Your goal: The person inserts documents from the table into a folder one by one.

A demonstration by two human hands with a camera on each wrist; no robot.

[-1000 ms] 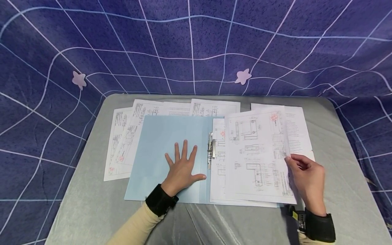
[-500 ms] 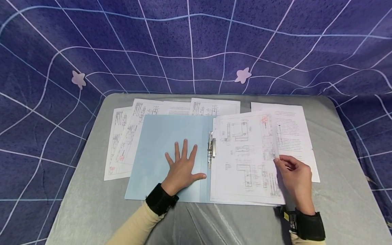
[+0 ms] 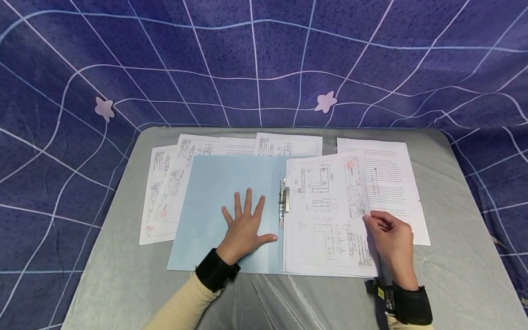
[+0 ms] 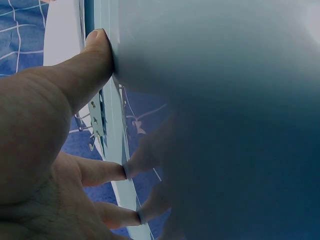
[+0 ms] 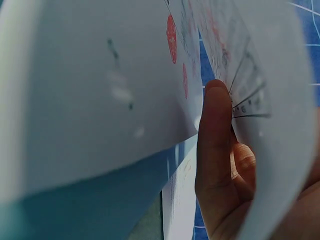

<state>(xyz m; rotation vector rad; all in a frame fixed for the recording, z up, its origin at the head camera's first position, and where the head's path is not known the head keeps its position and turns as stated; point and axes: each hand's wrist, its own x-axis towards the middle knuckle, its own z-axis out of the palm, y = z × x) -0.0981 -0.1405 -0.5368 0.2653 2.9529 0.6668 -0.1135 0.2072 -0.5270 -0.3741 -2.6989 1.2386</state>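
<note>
Well, from the head view, the left hand (image 3: 242, 231) lies flat, fingers splayed, on an open light-blue folder (image 3: 231, 183) atop the soft grey cloth of the surface (image 3: 458, 220). Over the folder's other half, beside a shiny metal clip (image 3: 284, 201), the right hand (image 3: 391, 238) pinches the edge of a thin printed sheet (image 3: 334, 201). At the left wrist, the folder's glossy face mirrors the fingers. At the right wrist, the held paper bows beside a page (image 5: 100, 110) with red stamps (image 5: 171, 39).
</note>
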